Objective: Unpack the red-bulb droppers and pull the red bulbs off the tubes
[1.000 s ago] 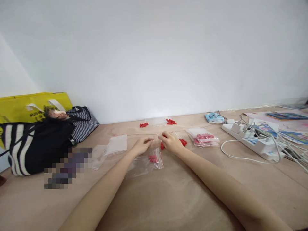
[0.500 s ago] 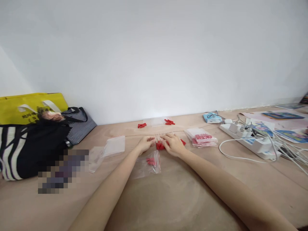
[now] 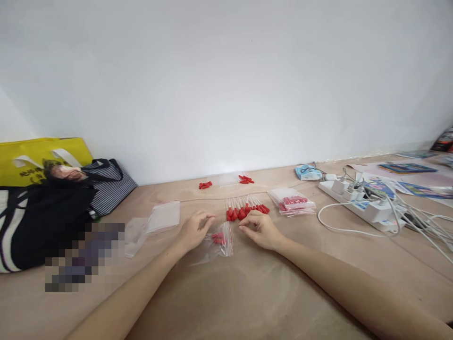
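Note:
My left hand (image 3: 194, 229) lies on the table with its fingers curled at the left edge of a small clear zip bag (image 3: 220, 240) that holds a few red pieces. My right hand (image 3: 261, 229) rests just right of the bag, thumb and forefinger pinched together; whether anything is between them I cannot make out. Just beyond both hands a row of clear droppers with red bulbs (image 3: 247, 208) lies fanned on the table, touched by neither hand.
Empty zip bags (image 3: 163, 216) lie to the left, filled bags (image 3: 291, 201) to the right. More red bulbs (image 3: 245, 179) sit by the wall. A power strip (image 3: 361, 203) with white cables is at right; bags (image 3: 53, 203) stand at left.
Both hands have drawn back from the row of droppers toward the small zip bag. The droppers, covered by the hands before, now lie in full view.

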Available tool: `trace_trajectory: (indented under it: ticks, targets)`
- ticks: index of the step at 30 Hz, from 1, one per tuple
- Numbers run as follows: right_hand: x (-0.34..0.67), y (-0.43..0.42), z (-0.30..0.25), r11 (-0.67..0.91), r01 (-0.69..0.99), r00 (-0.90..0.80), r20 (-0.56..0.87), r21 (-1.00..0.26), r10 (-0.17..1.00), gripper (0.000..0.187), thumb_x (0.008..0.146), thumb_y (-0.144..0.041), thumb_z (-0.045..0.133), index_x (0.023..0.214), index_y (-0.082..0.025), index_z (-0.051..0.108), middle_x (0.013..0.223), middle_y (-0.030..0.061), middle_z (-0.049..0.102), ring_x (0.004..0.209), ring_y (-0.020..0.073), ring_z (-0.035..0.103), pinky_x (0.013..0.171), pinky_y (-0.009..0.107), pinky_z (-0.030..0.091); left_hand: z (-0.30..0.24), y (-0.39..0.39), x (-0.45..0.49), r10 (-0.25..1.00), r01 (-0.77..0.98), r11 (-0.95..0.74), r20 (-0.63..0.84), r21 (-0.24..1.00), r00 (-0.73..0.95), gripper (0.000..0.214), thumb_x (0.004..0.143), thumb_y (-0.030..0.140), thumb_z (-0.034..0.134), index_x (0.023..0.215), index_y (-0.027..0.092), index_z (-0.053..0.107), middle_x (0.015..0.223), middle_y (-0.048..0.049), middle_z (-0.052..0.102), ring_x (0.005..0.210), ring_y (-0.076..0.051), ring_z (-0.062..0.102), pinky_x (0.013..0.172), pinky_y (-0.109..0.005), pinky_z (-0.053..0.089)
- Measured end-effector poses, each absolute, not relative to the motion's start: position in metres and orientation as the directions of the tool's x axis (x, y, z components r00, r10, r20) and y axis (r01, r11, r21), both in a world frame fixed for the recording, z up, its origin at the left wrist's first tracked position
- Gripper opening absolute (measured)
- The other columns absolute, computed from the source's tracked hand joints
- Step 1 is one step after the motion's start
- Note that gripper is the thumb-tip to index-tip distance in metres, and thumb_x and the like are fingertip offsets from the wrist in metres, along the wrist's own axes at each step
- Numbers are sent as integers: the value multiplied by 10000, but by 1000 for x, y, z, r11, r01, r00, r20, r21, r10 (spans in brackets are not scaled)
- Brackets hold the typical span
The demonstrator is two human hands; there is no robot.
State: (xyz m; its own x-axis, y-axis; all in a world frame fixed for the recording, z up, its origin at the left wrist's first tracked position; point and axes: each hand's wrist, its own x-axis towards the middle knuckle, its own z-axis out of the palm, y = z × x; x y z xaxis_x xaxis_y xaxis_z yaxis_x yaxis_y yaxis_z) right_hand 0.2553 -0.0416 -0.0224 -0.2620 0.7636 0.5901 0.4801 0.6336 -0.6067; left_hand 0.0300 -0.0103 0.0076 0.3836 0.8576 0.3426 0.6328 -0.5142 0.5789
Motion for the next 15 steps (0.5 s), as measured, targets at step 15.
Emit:
trace_trajectory:
  ticks: [15]
  targets:
    - [218, -54, -19, 682, 553, -523, 438, -478, 731, 259, 698, -352, 612, 869, -159, 623, 787, 55, 605, 736, 152, 494, 701, 269, 379, -1, -54, 15, 754, 734, -643, 11, 219, 657, 486, 872, 415, 285, 1318, 223, 282, 1388, -32, 263, 1289, -203, 188, 1051, -459, 148]
